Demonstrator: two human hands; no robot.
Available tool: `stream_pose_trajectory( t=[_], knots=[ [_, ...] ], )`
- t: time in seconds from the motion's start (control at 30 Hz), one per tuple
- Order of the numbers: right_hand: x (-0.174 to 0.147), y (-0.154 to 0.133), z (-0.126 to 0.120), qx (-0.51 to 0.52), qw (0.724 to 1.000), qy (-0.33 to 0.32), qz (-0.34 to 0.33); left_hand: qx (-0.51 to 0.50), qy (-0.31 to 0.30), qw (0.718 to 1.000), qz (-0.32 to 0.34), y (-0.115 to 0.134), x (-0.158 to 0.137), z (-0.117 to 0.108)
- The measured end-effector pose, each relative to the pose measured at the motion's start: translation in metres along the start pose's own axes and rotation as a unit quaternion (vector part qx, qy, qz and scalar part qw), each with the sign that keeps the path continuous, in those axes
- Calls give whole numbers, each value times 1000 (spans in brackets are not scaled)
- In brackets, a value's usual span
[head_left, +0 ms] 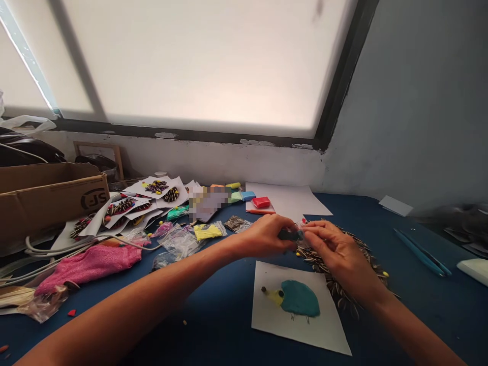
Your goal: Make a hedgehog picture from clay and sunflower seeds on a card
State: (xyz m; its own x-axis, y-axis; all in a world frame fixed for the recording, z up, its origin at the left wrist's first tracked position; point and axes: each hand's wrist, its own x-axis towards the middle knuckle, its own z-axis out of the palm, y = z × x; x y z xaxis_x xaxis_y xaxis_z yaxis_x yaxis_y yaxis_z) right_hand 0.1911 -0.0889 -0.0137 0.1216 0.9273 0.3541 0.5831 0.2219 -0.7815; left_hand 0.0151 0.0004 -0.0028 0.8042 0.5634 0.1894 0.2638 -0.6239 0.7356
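My left hand (269, 235) and my right hand (337, 249) meet above the table, both closed on a small clear plastic bag (300, 230). Something dark (288, 234) shows between the fingers of my left hand, perhaps inside the bag; its kind is unclear. Just below lies a white sheet (324, 335) bearing a hedgehog-like figure with a flat teal clay body (301, 299). Its snout (273, 297) is yellow, with a dark nose and eye, and thin legs are drawn beneath. Under my right hand spreads a pile of striped sunflower seeds (345, 295), partly hidden.
Left of my arms lie bags with yellow clay (208, 231), a pink cloth (91, 264), cables and a cardboard box (49, 195). Finished seed-covered sheets (152, 189) are stacked behind. A red clay pack (261, 202) rests near white paper (301, 198). Blue tweezers (421, 252) lie right.
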Motion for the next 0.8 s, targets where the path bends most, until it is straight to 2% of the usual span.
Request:
stream_pose_trajectory(
  t=[0.23, 0.6, 0.8],
  knots=[
    [0, -1, -2, 43, 999, -20, 20, -84, -20, 996, 2, -4, 2, -2],
    [0, -8, -2, 82, 993, -81, 39, -184, 57, 980, -38, -8, 10, -2],
    [1, -5, -4, 67, 993, -84, 49, -240, 26, 970, -31, -11, 11, 4]
  ],
)
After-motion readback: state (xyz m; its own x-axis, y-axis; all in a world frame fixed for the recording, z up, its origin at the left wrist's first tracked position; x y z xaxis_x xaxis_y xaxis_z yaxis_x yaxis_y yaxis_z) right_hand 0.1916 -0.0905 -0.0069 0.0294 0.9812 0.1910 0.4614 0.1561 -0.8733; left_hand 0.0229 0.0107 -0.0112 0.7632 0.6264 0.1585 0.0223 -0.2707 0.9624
